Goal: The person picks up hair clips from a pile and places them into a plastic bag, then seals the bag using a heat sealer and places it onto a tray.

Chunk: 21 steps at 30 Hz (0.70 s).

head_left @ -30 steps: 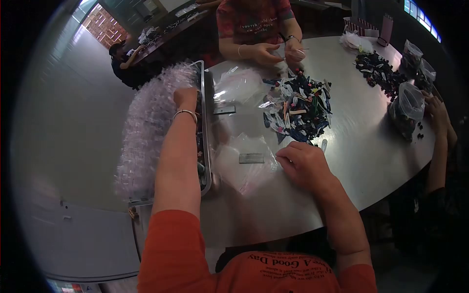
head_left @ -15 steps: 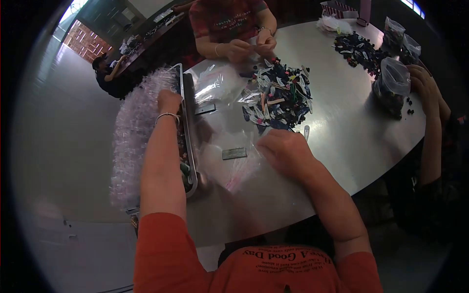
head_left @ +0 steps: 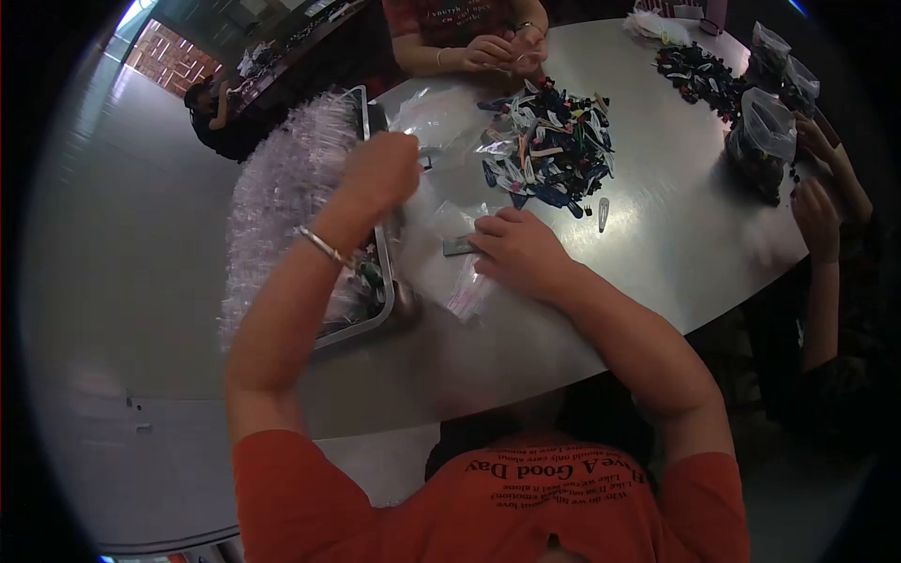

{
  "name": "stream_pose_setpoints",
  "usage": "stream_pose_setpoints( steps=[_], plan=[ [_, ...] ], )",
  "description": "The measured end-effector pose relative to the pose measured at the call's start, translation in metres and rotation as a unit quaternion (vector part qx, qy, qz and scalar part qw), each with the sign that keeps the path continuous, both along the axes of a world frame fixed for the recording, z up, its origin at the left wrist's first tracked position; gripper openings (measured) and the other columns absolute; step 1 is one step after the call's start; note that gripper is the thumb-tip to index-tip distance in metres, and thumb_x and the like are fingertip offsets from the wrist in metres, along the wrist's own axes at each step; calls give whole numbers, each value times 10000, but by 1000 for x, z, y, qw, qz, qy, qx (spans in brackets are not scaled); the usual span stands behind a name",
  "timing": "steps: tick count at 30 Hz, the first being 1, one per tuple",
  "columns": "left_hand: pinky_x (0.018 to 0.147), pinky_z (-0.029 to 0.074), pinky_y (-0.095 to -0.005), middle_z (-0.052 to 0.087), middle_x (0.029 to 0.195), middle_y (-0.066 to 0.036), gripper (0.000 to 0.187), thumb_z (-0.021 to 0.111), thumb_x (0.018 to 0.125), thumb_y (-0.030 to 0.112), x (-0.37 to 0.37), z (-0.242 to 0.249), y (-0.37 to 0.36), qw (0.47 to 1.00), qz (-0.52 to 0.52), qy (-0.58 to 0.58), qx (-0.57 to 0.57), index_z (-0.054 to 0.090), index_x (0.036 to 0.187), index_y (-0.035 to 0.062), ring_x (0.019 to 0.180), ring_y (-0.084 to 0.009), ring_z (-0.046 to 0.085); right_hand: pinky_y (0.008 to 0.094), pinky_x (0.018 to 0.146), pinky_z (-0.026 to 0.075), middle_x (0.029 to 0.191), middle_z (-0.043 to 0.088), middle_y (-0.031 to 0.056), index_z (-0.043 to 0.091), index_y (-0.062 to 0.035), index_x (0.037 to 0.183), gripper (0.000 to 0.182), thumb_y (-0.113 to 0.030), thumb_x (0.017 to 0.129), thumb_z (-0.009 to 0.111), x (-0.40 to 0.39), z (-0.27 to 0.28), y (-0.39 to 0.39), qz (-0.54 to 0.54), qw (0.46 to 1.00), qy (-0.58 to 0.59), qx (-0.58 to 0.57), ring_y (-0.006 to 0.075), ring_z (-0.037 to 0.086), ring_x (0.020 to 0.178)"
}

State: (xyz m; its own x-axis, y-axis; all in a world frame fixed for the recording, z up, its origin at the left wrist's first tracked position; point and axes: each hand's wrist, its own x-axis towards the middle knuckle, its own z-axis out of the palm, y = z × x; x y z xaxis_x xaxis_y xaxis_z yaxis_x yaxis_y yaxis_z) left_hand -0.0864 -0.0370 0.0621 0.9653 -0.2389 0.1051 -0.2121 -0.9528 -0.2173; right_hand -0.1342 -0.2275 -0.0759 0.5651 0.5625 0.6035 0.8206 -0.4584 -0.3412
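Observation:
My left hand [head_left: 383, 174] is raised over the right rim of the metal tray [head_left: 387, 291], its fingers curled, partly hidden and blurred. Whether it holds anything does not show. On the table, my right hand [head_left: 524, 251] is closed with its fingertips at the edge of a clear plastic bag [head_left: 466, 293], beside a small dark flat block [head_left: 456, 246] that lies on the bags. Just beyond it spreads a pile of hair clips [head_left: 549, 150] in black, white and other colours. A single silver hair clip [head_left: 603, 214] lies apart, right of the pile.
Many small filled clear packets [head_left: 282, 206] heap up in the tray at left. More clear bags [head_left: 436, 117] lie behind. A co-worker's hands [head_left: 507, 53] work across the table. Another person's hands [head_left: 817, 188] are at right, near a bag of dark pieces [head_left: 758, 145].
My left hand has lifted off the packets in the tray and moved right. My right hand has shifted slightly left on the bags, toward the dark block. The camera view has tilted a little.

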Motion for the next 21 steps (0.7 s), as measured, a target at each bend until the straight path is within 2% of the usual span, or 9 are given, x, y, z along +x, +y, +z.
stream_pose_setpoints(
  steps=[1, 3, 5, 9, 10, 12, 13, 15, 21],
  plan=[
    [739, 497, -447, 646, 872, -174, 163, 649, 765, 190, -18, -5, -11, 999, 2, 48, 9, 657, 831, 41, 845, -342, 627, 339, 824, 455, 945, 614, 32, 663, -90, 864, 176, -213, 738, 657, 1, -2, 0, 4, 999, -7, -32, 218, 553, 923],
    [710, 500, -450, 642, 831, -177, 159, 635, 785, 188, -54, -21, -20, 995, -62, 72, -15, 657, 768, 32, 791, -346, 630, 335, 821, 452, 931, 615, 30, 659, -89, 851, 162, -205, 738, 655, 4, -5, -1, 7, 999, -10, -33, 220, 556, 909],
    [728, 489, -444, 616, 811, -174, 160, 615, 797, 175, -83, -43, -20, 995, -38, 96, -7, 649, 738, 30, 806, -339, 607, 331, 819, 449, 917, 617, 27, 655, -88, 839, 148, -196, 737, 653, 5, -6, -1, 13, 999, -13, -35, 221, 559, 894],
    [775, 461, -427, 540, 812, -142, 129, 566, 812, 108, -102, -111, 3, 992, -109, 13, 64, 621, 720, 36, 873, -322, 529, 345, 792, 461, 887, 619, 35, 656, -88, 825, 132, -167, 720, 668, 7, -11, -1, 0, 1000, -1, -18, 228, 564, 865],
    [775, 461, -427, 540, 812, -142, 129, 566, 812, 108, -107, -110, 2, 992, -110, 12, 66, 621, 720, 36, 873, -322, 529, 350, 780, 467, 883, 618, 42, 656, -82, 816, 129, -159, 715, 675, 7, -10, -1, -6, 1000, -4, 2, 231, 567, 857],
    [781, 466, -369, 582, 868, -140, 124, 536, 798, 101, -115, -110, -3, 994, -96, -42, -18, 617, 835, 14, 839, -297, 566, 357, 770, 475, 877, 619, 51, 658, -75, 814, 130, -149, 710, 683, 6, -8, -4, -8, 999, 13, 43, 238, 572, 849],
    [781, 466, -369, 582, 868, -140, 124, 536, 798, 101, -117, -114, -3, 994, -96, -42, -18, 617, 835, 14, 839, -297, 566, 364, 760, 482, 870, 621, 60, 661, -68, 812, 132, -139, 705, 691, 6, -6, -5, -9, 996, 30, 83, 245, 576, 841],
    [772, 469, -384, 575, 853, -143, 83, 529, 792, 61, -118, -124, 1, 984, -39, -99, -146, 587, 809, 3, 848, -319, 569, 369, 756, 486, 862, 622, 67, 663, -60, 819, 138, -134, 707, 696, 8, -3, -7, -12, 994, 40, 101, 251, 581, 832],
    [701, 476, -409, 562, 805, -156, 47, 544, 800, 35, -118, -122, -1, 974, -26, -112, -195, 538, 763, 6, 776, -343, 576, 368, 758, 492, 846, 629, 86, 668, -46, 838, 155, -129, 715, 712, 11, -2, -9, -34, 984, 56, 166, 269, 592, 835]
  ],
)
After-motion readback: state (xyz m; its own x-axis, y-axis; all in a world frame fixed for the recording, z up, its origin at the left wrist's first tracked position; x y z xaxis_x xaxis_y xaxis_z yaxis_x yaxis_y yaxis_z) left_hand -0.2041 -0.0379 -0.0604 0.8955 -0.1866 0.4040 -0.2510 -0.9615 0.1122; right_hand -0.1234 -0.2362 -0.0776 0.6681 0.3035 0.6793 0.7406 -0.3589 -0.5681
